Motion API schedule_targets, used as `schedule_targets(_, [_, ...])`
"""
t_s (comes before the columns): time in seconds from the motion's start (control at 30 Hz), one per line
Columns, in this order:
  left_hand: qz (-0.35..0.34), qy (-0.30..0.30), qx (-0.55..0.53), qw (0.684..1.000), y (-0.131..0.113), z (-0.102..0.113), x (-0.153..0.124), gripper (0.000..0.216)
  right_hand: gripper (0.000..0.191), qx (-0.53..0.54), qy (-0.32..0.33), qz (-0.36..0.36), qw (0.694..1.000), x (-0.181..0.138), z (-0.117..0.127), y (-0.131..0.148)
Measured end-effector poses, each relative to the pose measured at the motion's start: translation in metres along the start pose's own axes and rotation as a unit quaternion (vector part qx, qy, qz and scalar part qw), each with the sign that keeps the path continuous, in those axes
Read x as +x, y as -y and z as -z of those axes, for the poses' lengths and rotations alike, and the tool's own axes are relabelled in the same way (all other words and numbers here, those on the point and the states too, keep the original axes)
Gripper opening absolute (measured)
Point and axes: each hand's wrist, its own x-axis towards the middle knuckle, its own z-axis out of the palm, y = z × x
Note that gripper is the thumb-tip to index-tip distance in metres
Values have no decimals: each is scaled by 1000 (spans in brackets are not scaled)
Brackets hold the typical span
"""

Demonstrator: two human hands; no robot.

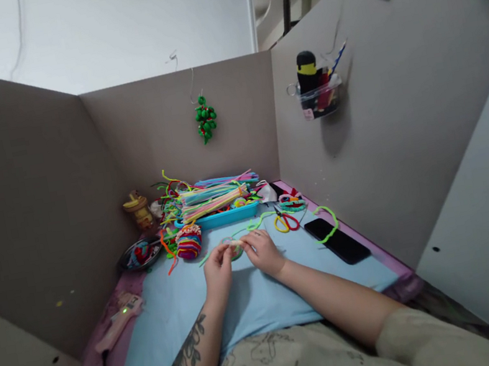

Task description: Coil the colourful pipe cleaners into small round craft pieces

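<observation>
Both hands meet above the blue cloth, pinching a small pale coil of pipe cleaner (pixel 236 249) between fingertips. My left hand (pixel 218 267) is closed on its left side, and my right hand (pixel 264 253) is closed on its right side. Fingers hide much of the coil, so its exact shape is unclear. A light green pipe cleaner end sticks out to the left of the coil, and a green strand runs behind my right hand. Left of my hands sits a striped, rainbow-coloured pipe cleaner piece (pixel 189 242).
Behind the hands, a blue tray (pixel 226 217) carries bundled pipe cleaners (pixel 214 199). Scissors (pixel 285 222) and a phone (pixel 343 244) lie right; a dark bowl (pixel 140 263) and pink glue gun (pixel 120 323) with cord lie left. Partition walls (pixel 238 146) enclose the table.
</observation>
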Motion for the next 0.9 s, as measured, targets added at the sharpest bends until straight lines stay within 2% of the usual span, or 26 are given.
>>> schedule_targets(0.3, [53, 15, -66, 996, 3, 1, 3, 30, 14, -26, -2, -18, 999, -1, -5, -5])
schedule_targets(0.5, [83, -1, -38, 996, 4, 3, 2, 34, 15, -24, 2, -8, 1000, -1, -4, -5])
schedule_targets(0.8, [123, -26, -12, 992, 4, 2, 3, 37, 19, -93, 6, 39, 995, -1, -3, -1])
schedule_targets(0.9, [116, -33, -9, 993, 5, 2, 4, 37, 19, -99, 6, 45, 994, -2, -4, 0])
